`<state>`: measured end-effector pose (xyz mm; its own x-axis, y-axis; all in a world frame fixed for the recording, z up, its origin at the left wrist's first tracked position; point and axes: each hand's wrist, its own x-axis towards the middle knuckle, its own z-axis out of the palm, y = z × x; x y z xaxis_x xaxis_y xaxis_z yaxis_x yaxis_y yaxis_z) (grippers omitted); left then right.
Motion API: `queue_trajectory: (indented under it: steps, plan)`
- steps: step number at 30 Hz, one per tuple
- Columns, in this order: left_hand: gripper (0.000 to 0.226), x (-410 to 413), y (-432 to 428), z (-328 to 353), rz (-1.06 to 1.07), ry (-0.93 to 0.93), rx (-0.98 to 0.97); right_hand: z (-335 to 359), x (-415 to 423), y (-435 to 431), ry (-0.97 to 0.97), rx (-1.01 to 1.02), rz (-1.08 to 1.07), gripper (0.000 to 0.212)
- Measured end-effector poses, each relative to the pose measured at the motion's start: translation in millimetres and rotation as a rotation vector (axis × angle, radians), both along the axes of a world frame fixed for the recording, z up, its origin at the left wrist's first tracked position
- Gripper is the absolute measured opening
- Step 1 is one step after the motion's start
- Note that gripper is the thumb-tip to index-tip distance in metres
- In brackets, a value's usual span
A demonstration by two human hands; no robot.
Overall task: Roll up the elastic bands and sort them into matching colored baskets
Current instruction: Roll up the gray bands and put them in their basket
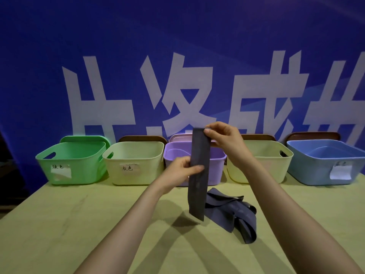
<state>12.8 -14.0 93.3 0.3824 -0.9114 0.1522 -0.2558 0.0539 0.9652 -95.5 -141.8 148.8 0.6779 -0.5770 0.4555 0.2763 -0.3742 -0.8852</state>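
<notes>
Right hand (223, 138): pinches the top end of the dark grey band (198, 175), raised above the table (59, 224).
Left hand (178, 171): pinches the band at mid-length, thumb across its front.
Nearby: loose bands (237, 212) heaped on the table beside the hanging end.
Obstruction: band and hands partly cover the purple basket (217, 165).
Row: green basket (79, 161), cream basket (134, 155), yellow basket (276, 167), blue basket (316, 167).
Band appearance: flat, unrolled, hanging vertical.

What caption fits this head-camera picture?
Left hand and right hand hold a dark grey elastic band upright before five plastic baskets.
</notes>
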Motion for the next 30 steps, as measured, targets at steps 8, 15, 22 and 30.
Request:
queue_trajectory:
  steps: [8, 15, 22, 30]
  plan:
    - [0.024, -3, 3, -66, 0.166, 0.122, 0.05, -35, -6, 1, 0.081, 0.042, 0.016, 0.016]
    - [0.056, -24, -5, -56, 0.353, -0.097, -0.163, -16, -12, 12, 0.085, 0.142, 0.207, 0.031]
    - [0.006, -17, -3, -52, 0.33, -0.228, 0.014, -7, -13, 13, 0.046, -0.157, -0.08, 0.011]
    - [0.019, -36, 29, -50, 0.113, -0.128, 0.148, -13, -10, 9, 0.108, -0.207, -0.163, 0.009]
